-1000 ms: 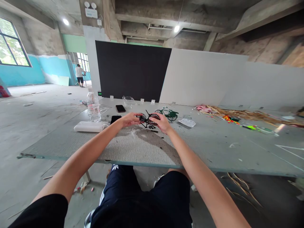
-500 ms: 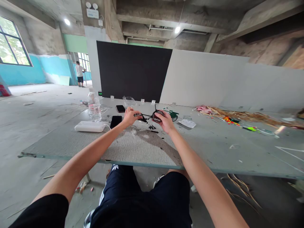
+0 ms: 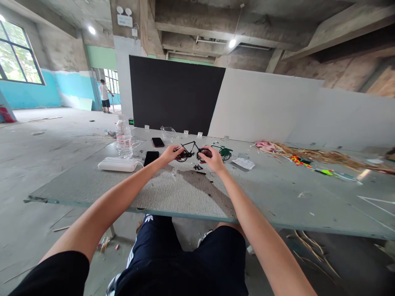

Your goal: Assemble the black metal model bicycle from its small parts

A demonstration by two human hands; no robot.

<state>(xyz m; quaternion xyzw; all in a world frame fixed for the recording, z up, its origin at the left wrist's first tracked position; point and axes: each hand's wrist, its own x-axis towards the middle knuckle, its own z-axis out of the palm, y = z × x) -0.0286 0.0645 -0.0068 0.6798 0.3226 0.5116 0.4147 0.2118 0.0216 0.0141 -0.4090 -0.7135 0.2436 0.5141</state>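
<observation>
Black, thin-framed, and apparently upright, the model bicycle (image 3: 189, 155) was held between both hands over the table (image 3: 173, 197). The left hand (image 3: 169, 155) pinched the wheel at one end between thumb and fingers; the right hand (image 3: 216, 161) pinched the wheel at the other. Whether the remaining fingertips pressed together could not be told. Good handling called for light, even pressure at both wheels and no twist, as the slender frame would probably have bent easily. Small dark parts (image 3: 198, 167) lay just nearer the wearer, a green model bicycle (image 3: 226, 152) beyond the right hand, and a paper slip (image 3: 243, 163) farther right.
</observation>
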